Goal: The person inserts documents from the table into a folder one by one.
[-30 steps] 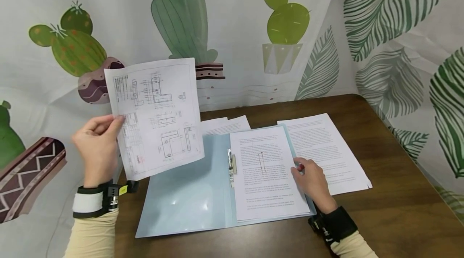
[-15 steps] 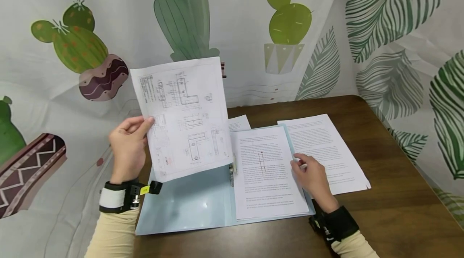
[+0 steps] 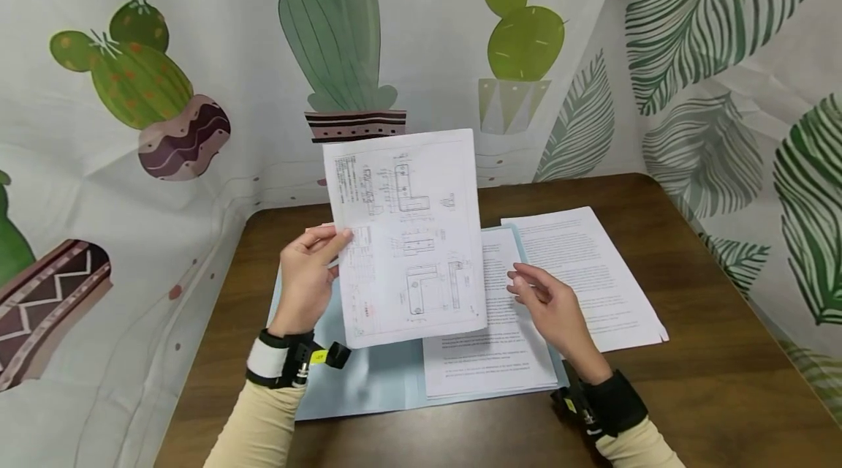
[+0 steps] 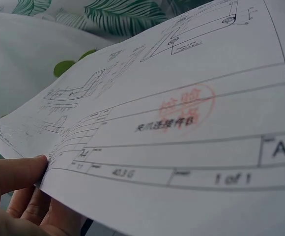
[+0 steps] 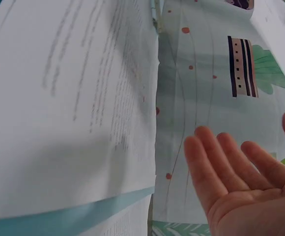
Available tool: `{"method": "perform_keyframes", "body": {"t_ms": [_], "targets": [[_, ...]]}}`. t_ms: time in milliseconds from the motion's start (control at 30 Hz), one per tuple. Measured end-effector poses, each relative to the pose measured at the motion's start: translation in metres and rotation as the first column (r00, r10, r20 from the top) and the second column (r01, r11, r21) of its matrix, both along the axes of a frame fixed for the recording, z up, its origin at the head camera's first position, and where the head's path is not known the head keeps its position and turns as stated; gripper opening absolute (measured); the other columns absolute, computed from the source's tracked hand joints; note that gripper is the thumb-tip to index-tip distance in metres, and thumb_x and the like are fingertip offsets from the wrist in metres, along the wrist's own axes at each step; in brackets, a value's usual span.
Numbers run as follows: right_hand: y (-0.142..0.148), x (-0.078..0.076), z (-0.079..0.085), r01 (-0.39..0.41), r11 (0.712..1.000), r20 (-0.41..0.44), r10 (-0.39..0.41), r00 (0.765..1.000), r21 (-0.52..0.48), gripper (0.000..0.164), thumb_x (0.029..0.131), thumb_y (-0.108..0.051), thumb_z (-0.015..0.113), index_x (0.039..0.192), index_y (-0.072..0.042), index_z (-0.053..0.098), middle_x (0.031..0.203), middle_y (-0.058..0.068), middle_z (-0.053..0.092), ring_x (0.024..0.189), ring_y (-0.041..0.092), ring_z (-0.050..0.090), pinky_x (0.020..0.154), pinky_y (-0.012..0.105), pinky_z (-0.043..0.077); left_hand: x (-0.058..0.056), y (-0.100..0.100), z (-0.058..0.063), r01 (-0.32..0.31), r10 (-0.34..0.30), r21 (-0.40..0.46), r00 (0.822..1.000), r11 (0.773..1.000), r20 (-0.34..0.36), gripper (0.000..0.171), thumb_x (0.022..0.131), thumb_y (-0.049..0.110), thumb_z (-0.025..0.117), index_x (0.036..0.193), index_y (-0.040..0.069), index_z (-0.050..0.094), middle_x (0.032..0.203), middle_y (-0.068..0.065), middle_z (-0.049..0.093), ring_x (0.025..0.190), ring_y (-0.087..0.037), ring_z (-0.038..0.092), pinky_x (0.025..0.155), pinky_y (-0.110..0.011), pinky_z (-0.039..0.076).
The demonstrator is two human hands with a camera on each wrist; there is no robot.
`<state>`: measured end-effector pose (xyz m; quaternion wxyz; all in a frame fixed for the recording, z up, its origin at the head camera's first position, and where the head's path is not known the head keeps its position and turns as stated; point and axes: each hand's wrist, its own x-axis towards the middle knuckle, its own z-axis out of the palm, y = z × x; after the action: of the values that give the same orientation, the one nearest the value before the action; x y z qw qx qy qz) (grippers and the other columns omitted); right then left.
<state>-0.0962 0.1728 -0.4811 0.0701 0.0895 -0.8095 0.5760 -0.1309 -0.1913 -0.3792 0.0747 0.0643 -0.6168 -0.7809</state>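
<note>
My left hand (image 3: pixel 308 281) pinches the left edge of a drawing sheet (image 3: pixel 411 241), thumb in front and fingers behind. The sheet stands nearly upright above an open light-blue folder (image 3: pixel 368 384). Line drawings of brackets cover it, and a red stamp (image 4: pixel 189 103) shows near its title block in the left wrist view. A stack of printed pages (image 3: pixel 490 373) lies on the folder's right side, partly hidden by the sheet, as is the metal clip. Over that stack's right edge my right hand (image 3: pixel 552 307) is raised, fingers relaxed and holding nothing; its fingers (image 5: pixel 206 167) show apart from the pages.
To the right of the folder, more printed pages (image 3: pixel 605 285) lie on the brown wooden table (image 3: pixel 710 380). Behind the table hangs a white cloth (image 3: pixel 434 29) printed with cacti and leaves.
My left hand has carried the drawing sheet to the right, from over the folder's left side to over its middle and the page stack. My right hand has lifted slightly from the stack's edge.
</note>
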Motion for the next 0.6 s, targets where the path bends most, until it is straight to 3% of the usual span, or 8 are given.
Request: {"method": "perform_keyframes", "body": {"t_ms": [200,600], "targets": [[0.0,0.002,0.005,-0.031,0.992,0.061,0.039,0.997,-0.12,0.04,0.107,-0.025,0.057,0.141,-0.003,0.059,0.127,0.019,0.07,0.103,0.024,0.075,0.083,0.029,0.058,0.002,0.021,-0.011,0.052,-0.052,-0.006,0.998,0.999,0.037,0.028,0.093,0.01,0.077,0.113,-0.006,0.067,0.105,-0.011,0.075,0.089,-0.022,0.072,0.065,-0.031,0.06],[0.008,0.006,0.01,0.03,0.992,0.15,-0.011,0.989,-0.126,0.047,0.107,-0.035,0.056,0.143,-0.005,0.058,0.117,0.018,0.073,0.092,0.017,0.075,0.078,0.035,0.061,0.005,0.051,-0.038,0.104,-0.105,0.019,0.989,0.994,0.102,0.024,0.093,0.007,0.076,0.111,-0.006,0.068,0.102,-0.014,0.075,0.085,-0.024,0.073,0.065,-0.032,0.06]]}}
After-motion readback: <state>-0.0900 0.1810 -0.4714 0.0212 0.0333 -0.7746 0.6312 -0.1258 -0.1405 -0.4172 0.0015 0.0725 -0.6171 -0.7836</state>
